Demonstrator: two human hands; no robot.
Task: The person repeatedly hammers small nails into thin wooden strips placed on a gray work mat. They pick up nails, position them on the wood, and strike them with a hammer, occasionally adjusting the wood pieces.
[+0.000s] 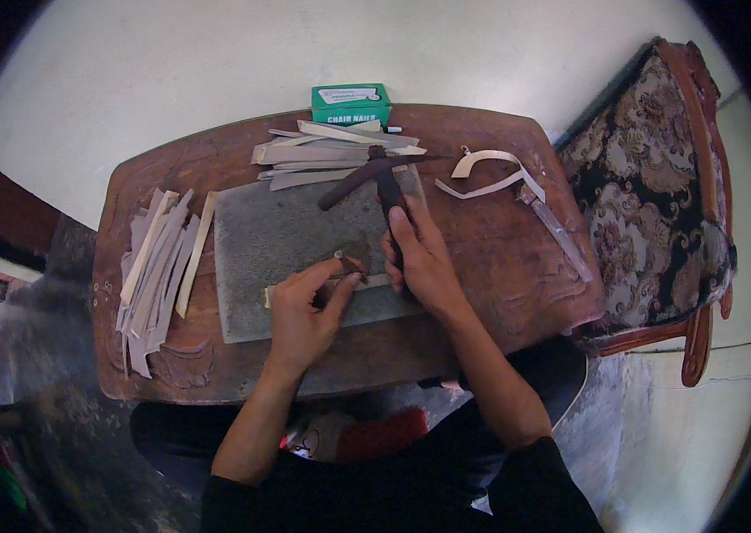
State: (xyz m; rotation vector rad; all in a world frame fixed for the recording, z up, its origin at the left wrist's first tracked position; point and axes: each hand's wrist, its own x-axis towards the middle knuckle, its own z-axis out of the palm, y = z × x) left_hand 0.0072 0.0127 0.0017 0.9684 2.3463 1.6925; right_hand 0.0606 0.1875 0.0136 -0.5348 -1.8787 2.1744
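Observation:
My right hand (424, 266) is wrapped round the dark handle of a hammer (388, 191), with its long, narrow head raised above the grey slab (260, 222). Left of it, my left hand (303, 306) is closed in a pinch on a short dark metal tool (353, 265) with a pale round end. Its exact kind is hard to make out, and the fingers partly cover it. Under those fingers a pale strip (379, 281) lies across the slab. The hammer head and the short tool are apart.
The slab rests on a carved wooden table (500, 258). A bundle of grey-beige strips (158, 266) lies at the left, another pile (304, 160) at the back. A green box (351, 105) stands behind. Curled strips (491, 178), a clear narrow object (562, 238) and a floral chair (647, 195) are right.

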